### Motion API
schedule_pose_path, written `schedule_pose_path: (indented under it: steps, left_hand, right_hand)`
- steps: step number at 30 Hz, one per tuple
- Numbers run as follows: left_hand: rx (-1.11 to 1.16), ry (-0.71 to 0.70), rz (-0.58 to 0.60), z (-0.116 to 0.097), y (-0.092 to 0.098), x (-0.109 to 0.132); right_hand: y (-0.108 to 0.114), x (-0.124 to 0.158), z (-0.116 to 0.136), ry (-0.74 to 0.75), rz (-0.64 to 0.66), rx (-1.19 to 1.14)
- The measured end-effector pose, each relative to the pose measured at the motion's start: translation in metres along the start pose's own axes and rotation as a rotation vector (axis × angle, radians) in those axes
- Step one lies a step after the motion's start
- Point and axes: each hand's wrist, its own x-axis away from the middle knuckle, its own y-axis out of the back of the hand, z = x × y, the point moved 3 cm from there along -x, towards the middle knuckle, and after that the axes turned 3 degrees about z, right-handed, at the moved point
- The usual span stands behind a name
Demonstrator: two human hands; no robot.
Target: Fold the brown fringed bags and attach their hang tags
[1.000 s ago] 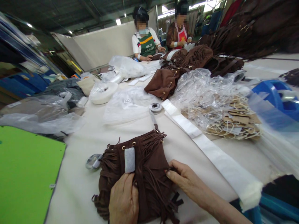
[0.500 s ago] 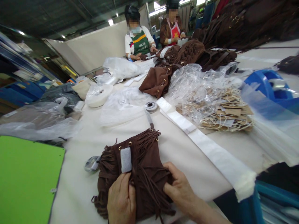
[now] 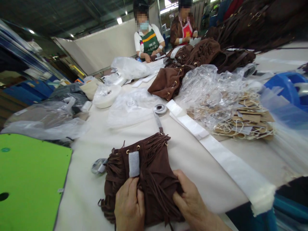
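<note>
A small brown suede bag (image 3: 149,173) with fringe lies on the cream table (image 3: 192,150) in front of me. A grey fabric patch (image 3: 134,164) sits on its front, below two brass eyelets. My left hand (image 3: 129,207) rests on the bag's near side, fingers curled onto the suede just under the patch. My right hand (image 3: 190,200) grips the bag's right edge, fingers closed on the fringe.
A green board (image 3: 29,183) lies at the left. A long white strip (image 3: 216,154) runs across the table at the right, beside a heap of paper tags (image 3: 243,123) in clear plastic. A tape roll (image 3: 160,109), more brown bags (image 3: 168,81) and two seated people are farther back.
My right hand has slid in from the bag's side and closed on its right edge, bunching the fringe. The left hand has stayed put on the bag.
</note>
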Motion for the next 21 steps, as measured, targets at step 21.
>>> schedule_pose_path:
  steps: [21]
  left_hand:
    - [0.017,-0.004,-0.012,0.002,-0.001,0.005]
  right_hand:
    - [0.019,-0.014,0.019,-0.393,0.241,-0.4]
